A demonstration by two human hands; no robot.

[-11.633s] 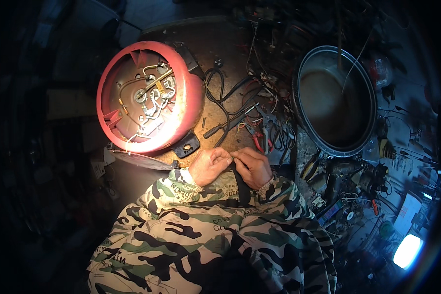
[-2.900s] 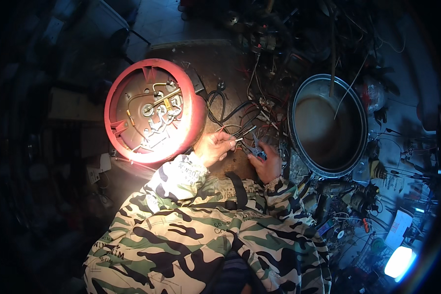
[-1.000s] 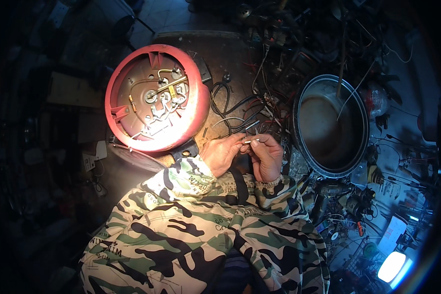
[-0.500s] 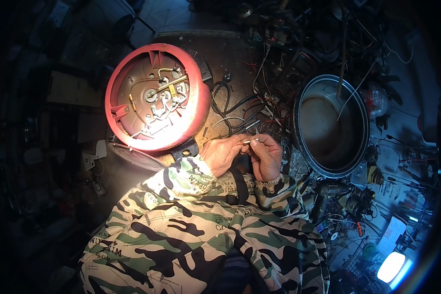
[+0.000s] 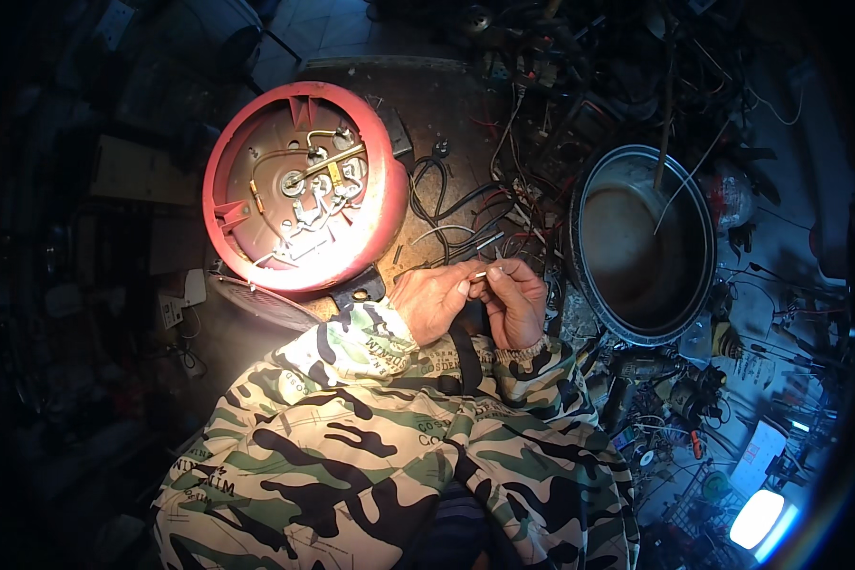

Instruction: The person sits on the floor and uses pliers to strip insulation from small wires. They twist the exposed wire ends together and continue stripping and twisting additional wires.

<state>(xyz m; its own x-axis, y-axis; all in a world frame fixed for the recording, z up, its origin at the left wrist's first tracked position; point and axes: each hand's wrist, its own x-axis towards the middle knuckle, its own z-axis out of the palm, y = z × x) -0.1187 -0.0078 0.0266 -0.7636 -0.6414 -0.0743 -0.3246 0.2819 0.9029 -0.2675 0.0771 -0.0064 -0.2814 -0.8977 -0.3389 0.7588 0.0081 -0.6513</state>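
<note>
since the moment a few seconds back, the right hand point(image 5: 515, 302) is no longer reaching out among the tools by the pot; it is drawn in and is meeting the left hand point(image 5: 434, 300) over the bench. the two hands are pressing together at the fingertips, pinching a small metal-tipped wire end point(image 5: 482, 275) between them; what exactly they are doing to it is too small to tell. just beyond them black cables point(image 5: 444, 195) are trailing toward the upturned red cooker base point(image 5: 299, 185), which is lying open with its wiring and contacts showing, so the base is not yet closed up and the piece is apart from it. to the right, the round metal inner pot point(image 5: 641, 242) is sitting amid loose tools.
</note>
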